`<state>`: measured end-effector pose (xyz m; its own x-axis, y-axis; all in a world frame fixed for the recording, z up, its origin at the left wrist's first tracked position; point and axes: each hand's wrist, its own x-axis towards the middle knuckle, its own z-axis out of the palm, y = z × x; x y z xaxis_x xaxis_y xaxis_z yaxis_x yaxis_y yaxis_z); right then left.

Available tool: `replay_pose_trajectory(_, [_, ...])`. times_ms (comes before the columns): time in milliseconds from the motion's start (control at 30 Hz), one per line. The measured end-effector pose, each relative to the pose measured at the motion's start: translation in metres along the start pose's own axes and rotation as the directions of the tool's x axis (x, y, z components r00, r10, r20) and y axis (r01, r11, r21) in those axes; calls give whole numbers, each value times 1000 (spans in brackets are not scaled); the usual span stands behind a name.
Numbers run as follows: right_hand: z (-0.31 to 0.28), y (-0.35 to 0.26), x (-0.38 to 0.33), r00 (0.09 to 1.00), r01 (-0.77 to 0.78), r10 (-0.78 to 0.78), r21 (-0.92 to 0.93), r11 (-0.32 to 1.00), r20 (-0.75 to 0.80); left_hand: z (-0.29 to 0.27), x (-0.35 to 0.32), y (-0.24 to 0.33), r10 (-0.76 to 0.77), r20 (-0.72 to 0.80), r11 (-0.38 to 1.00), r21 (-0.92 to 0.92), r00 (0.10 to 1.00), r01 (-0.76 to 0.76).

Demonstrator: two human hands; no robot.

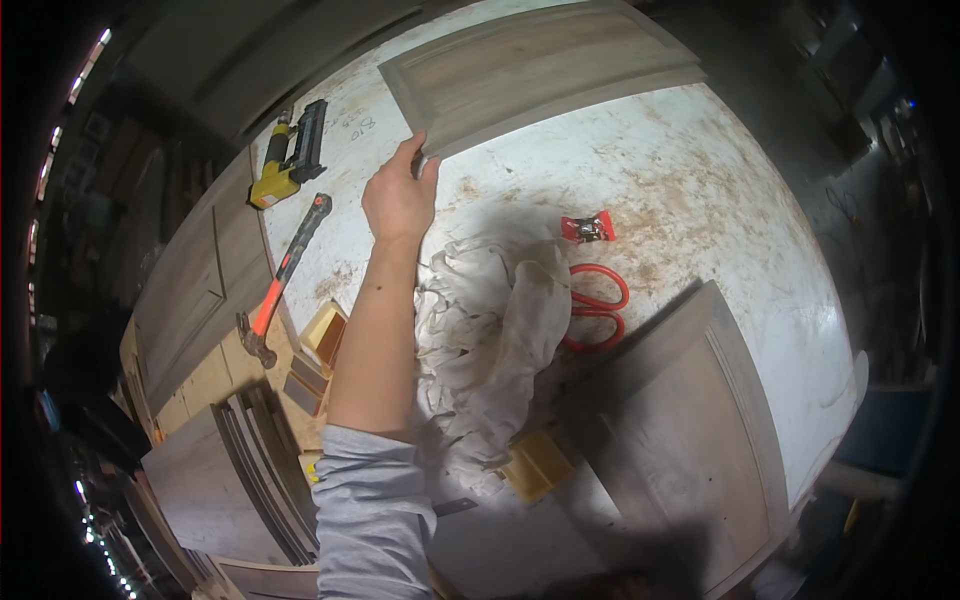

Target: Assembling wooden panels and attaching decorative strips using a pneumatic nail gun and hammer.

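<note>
A grey-brown framed cabinet door panel (535, 70) is gripped at its near left corner by the left hand (398, 195), whose grip is clamped on the corner with the thumb on top and the fingers curled under the edge. The panel is seen at the far side of the white, rust-stained counter (700, 190); whether its far end rests on the surface cannot be told. The arm reaches up from the lower edge, its grey sleeve (372, 510) pushed back below the elbow. The right hand is not seen.

Just right of the forearm a crumpled white rag (495, 330) is spread, and red-handled scissors (598, 305) are partly covered by its right edge. A small red packet (588, 228) lies just beyond the scissors. A second door panel (690, 430) is laid flat at the near right, with a yellow sanding block (538, 465) touching the rag at its left corner.

Left of the arm, an orange-handled hammer (280, 275) lies aslant, and a yellow and black nail gun (290, 155) is placed beyond it. More small blocks (318, 350) are gathered near the hammer's head. Further door panels (200, 280) are stacked at the left, and curved wooden strips (260, 470) at the lower left.
</note>
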<state>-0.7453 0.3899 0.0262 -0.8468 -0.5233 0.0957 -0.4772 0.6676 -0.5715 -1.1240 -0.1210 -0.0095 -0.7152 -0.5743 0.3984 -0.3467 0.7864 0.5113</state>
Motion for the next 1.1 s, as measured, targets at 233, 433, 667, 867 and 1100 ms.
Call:
replay_pose_trajectory(233, [-10,-2,0,999,-50,50,-32,998,10,-4,0,-2,0,6,999,-39,1000,0])
replay_pose_trajectory(433, [-12,-5,10,998,-53,53,48,997,20,9,-1,-7,107,-114,991,-72,988,-115])
replay_pose_trajectory(667, [-3,-2,2,999,-51,52,119,992,-6,1,0,-17,65,-2,974,-219,998,-64])
replay_pose_trajectory(867, [-16,-1,6,998,-56,53,81,995,41,9,5,-21,167,-64,965,-194,984,-176])
replay_pose_trajectory(1100, [-14,-5,11,996,-83,84,119,989,-5,18,13,24,406,75,820,410,911,-399])
